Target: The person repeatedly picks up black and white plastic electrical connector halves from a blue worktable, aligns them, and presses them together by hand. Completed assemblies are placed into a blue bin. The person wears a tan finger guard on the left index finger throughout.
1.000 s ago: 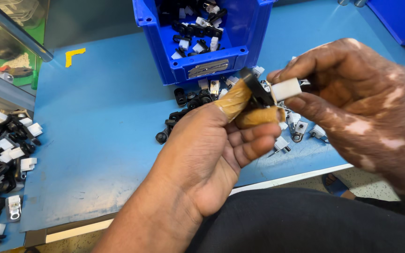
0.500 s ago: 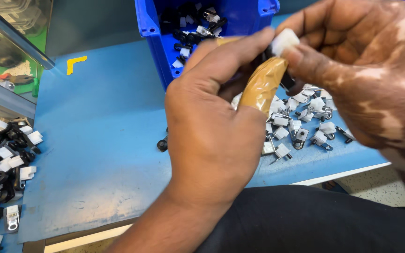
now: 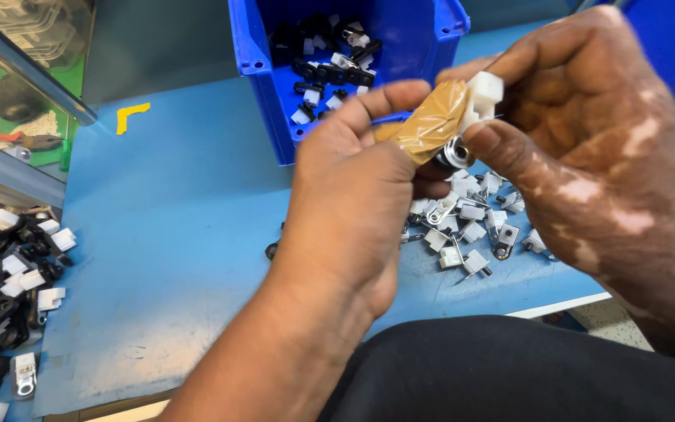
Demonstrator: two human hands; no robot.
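Care is best kept on the white clip (image 3: 483, 92), pinched between right hand (image 3: 587, 148) and taped left hand (image 3: 369, 180) above the counter (image 3: 181, 234), squarely aligned.

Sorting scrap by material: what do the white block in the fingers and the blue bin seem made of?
White block: likely moulded plastic, matte, square-edged. Blue bin: probably rigid plastic, smooth with a slight sheen, uniform colour. Neither can be confirmed by look alone.
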